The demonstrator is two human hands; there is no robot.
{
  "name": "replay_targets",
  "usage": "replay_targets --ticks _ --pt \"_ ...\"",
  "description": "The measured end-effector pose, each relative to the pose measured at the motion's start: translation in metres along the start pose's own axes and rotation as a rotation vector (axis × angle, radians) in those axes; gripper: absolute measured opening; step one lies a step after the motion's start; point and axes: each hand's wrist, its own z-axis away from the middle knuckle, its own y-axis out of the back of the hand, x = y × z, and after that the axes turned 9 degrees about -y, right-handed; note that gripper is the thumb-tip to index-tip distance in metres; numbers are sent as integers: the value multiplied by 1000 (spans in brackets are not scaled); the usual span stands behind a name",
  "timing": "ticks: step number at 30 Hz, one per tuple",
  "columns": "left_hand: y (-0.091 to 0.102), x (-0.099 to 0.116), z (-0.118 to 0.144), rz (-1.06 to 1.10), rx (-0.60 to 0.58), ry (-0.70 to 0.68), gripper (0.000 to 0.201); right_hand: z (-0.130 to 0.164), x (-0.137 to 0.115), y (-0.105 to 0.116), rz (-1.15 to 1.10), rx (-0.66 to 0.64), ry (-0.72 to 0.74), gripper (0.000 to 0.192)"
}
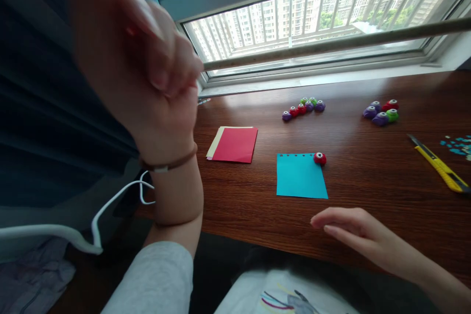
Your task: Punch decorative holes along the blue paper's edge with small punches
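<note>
My left hand (pixel 158 64) is raised close to the camera at upper left, slightly blurred. Its fingers are curled into a loose fist, and no object shows in them. My right hand (pixel 353 230) hovers or rests at the desk's front edge, fingers stretched out, holding nothing. Just beyond it lies a square blue sheet of paper (pixel 300 176) with a row of small holes along its far edge. A small red craft punch (pixel 320 158) sits at that sheet's far right corner.
Red paper (pixel 237 144) lies on cream sheets to the left. Several coloured punches (pixel 301 108) form a row behind, and another group (pixel 380 112) stands right. A yellow utility knife (pixel 439 164) and blue paper bits (pixel 458 144) are far right. White cable (pixel 97 225) hangs left.
</note>
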Motion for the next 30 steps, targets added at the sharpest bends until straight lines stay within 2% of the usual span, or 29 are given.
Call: replay_targets --ticks 2,3,5,6,8,10,12,14,17,20,25,30 --pt "-11 -17 22 82 -42 24 43 -2 -2 23 -31 97 8 26" --pt "-17 -27 37 67 -98 58 42 -4 -4 35 -39 156 23 25" --pt "-30 -47 71 -120 -296 136 34 -12 -11 56 -46 304 75 23" --pt "-36 -57 88 -228 -434 117 32 -18 -14 65 -41 387 110 22" --pt "-49 -75 118 -377 -683 -8 24 -36 -17 81 -21 575 199 22" --pt "-61 -91 141 -464 -860 -163 23 -60 -13 91 12 734 276 23" --pt "-71 -106 155 -511 -988 -271 25 -83 -1 97 28 841 331 23" --pt "-77 -120 160 -552 -1016 -321 32 -101 16 97 96 905 366 22" --pt "-84 -137 156 -607 -999 -332 39 -113 34 94 331 901 455 24" --pt "-90 -148 144 -654 -970 -340 42 -110 36 88 614 833 538 29" --pt "-103 -156 141 -657 -1098 -388 53 -100 24 81 1050 757 495 26" --pt "-115 -162 154 -659 -1194 -406 61 -100 22 80 1283 640 472 28"
